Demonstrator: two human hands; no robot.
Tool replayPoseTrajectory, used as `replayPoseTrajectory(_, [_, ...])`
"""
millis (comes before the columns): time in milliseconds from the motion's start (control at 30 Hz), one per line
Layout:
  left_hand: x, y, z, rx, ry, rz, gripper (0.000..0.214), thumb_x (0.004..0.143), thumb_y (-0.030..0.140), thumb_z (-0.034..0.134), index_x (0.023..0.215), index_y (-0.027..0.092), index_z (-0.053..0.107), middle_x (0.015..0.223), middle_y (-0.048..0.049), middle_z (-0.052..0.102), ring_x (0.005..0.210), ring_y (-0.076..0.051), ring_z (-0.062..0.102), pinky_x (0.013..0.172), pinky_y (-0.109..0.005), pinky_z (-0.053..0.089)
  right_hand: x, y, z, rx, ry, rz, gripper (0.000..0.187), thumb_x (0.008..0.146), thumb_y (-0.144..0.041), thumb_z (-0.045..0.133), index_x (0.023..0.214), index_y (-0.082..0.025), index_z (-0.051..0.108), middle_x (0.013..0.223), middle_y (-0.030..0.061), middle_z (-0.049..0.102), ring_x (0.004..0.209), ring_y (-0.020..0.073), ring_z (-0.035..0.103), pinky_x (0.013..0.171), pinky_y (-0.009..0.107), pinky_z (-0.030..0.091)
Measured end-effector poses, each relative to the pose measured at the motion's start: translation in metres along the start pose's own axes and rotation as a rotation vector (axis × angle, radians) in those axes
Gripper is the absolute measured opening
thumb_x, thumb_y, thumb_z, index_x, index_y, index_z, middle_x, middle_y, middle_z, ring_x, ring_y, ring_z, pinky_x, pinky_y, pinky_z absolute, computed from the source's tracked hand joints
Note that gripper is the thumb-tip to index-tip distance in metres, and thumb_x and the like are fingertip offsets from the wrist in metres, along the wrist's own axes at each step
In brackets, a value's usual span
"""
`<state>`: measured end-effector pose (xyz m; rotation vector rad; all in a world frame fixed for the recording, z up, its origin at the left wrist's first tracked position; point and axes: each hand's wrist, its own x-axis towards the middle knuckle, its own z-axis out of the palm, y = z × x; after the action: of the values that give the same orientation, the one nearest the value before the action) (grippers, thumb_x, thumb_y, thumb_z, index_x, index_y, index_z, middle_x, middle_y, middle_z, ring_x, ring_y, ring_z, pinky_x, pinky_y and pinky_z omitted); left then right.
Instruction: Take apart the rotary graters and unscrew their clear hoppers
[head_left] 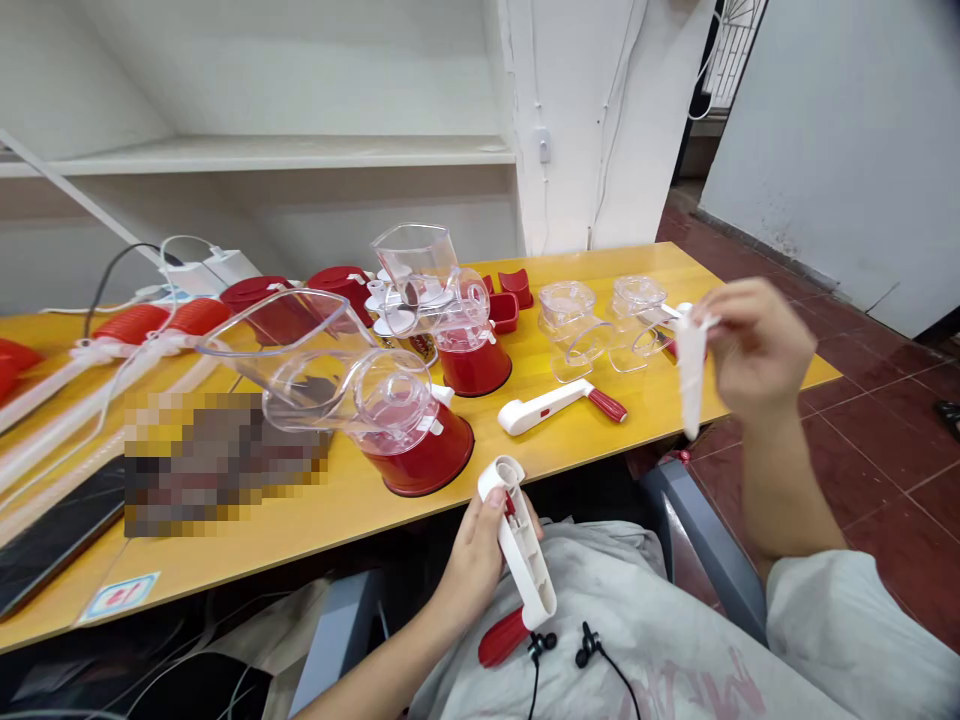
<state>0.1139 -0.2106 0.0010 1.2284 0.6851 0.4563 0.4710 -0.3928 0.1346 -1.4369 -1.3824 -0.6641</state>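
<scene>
My left hand [474,553] is closed round a white crank handle [527,553] with a red grip, held above my lap. Its hollow, ribbed inside faces up. Raised over the table's right end, my right hand [761,345] pinches a long white plastic strip [691,375], which hangs down and is slightly blurred. A second crank handle [551,405] with a red grip lies near the table's front edge. Left of it stand two clear plastic housings [315,370] on red bases [424,450].
Two clear plastic parts [568,320] stand toward the table's right end. Several small red pieces [514,287] lie behind them. A dark phone-like slab [64,535], cables and red-and-white items crowd the left side. Earphones [587,645] dangle over my shirt. Grey chair armrests [334,640] flank me.
</scene>
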Motion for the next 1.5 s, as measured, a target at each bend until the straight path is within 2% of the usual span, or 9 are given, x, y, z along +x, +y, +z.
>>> replayPoseTrajectory(67, [0.004,-0.004,-0.003,-0.003,-0.019,0.000,0.095,0.098,0.112,0.083,0.129,0.023,0.076,0.075,-0.0011,0.077,0.055,-0.024,0.067,0.051,-0.033,0.058,0.027,0.069,-0.037,-0.204,0.032,0.176,0.021,0.131,-0.035,0.074,0.127,-0.021,0.089,0.135,0.0147,0.088,0.116,0.0207,0.085,0.095,0.040,0.068])
replayPoseTrajectory(167, [0.009,-0.009,-0.005,-0.025,-0.018,-0.021,0.094,0.098,0.111,0.084,0.131,0.023,0.076,0.075,-0.0008,0.077,0.054,-0.024,0.067,0.052,-0.035,0.060,0.058,0.164,-0.068,-0.544,-0.236,0.493,0.032,0.130,-0.023,0.065,0.133,-0.004,0.090,0.141,0.0196,0.088,0.100,0.0085,0.076,0.099,0.033,0.059])
replayPoseTrajectory(333, [0.004,-0.011,0.002,-0.024,-0.046,-0.025,0.095,0.102,0.104,0.086,0.143,0.019,0.080,0.077,-0.0010,0.078,0.055,-0.022,0.066,0.055,-0.033,0.059,0.051,0.235,-0.055,-0.574,-0.563,0.703,0.026,0.116,-0.005,0.074,0.130,-0.001,0.096,0.135,0.0250,0.096,0.109,0.0229,0.084,0.109,0.035,0.061])
replayPoseTrajectory(567, [-0.006,-0.003,0.002,-0.028,-0.074,-0.032,0.089,0.108,0.100,0.086,0.144,0.019,0.082,0.085,-0.0053,0.084,0.064,-0.022,0.071,0.061,-0.030,0.059,0.017,0.252,-0.059,-0.548,-0.750,0.878,0.070,0.115,-0.025,0.084,0.183,-0.009,0.077,0.177,0.0274,0.084,0.138,0.0315,0.088,0.124,0.039,0.067])
replayPoseTrajectory(733, [-0.004,-0.004,-0.003,-0.025,-0.116,-0.041,0.090,0.108,0.099,0.086,0.150,0.019,0.081,0.088,-0.0058,0.085,0.069,-0.023,0.074,0.066,-0.031,0.063,0.015,0.257,-0.070,-0.549,-0.857,0.934,0.067,0.103,-0.023,0.090,0.170,-0.015,0.088,0.161,0.0204,0.093,0.131,0.0331,0.092,0.121,0.039,0.071])
replayPoseTrajectory(967, [-0.005,-0.007,-0.006,-0.019,-0.135,-0.029,0.092,0.112,0.096,0.085,0.162,0.020,0.075,0.091,-0.0055,0.086,0.072,-0.025,0.079,0.067,-0.033,0.066,0.017,0.250,-0.033,-0.494,-0.851,0.886,0.056,0.102,-0.021,0.094,0.158,-0.017,0.093,0.143,0.0121,0.099,0.115,0.0289,0.091,0.101,0.028,0.069])
replayPoseTrajectory(1133, [-0.002,-0.007,-0.008,-0.010,-0.124,-0.034,0.099,0.110,0.096,0.087,0.171,0.020,0.072,0.091,-0.0041,0.086,0.068,-0.027,0.080,0.064,-0.037,0.070,0.020,0.244,-0.014,-0.497,-0.798,0.921,0.067,0.107,-0.028,0.096,0.172,-0.013,0.086,0.135,0.0142,0.099,0.095,0.0229,0.087,0.088,0.027,0.066])
replayPoseTrajectory(1333, [0.006,-0.006,-0.013,0.010,-0.153,0.007,0.100,0.106,0.100,0.088,0.161,0.017,0.075,0.091,-0.0072,0.088,0.074,-0.029,0.085,0.067,-0.037,0.072,0.021,0.234,-0.024,-0.532,-0.732,0.945,0.054,0.107,-0.034,0.099,0.156,-0.012,0.096,0.143,0.0201,0.099,0.114,0.0314,0.093,0.108,0.035,0.069])
replayPoseTrajectory(1500, [0.002,0.014,-0.005,-0.039,-0.171,0.007,0.085,0.111,0.092,0.092,0.154,0.022,0.071,0.107,-0.0087,0.092,0.078,-0.031,0.092,0.065,-0.036,0.072,0.014,0.221,-0.036,-0.446,-0.651,0.934,0.031,0.114,-0.029,0.085,0.138,-0.018,0.102,0.138,0.0145,0.102,0.125,0.0333,0.095,0.117,0.039,0.072])
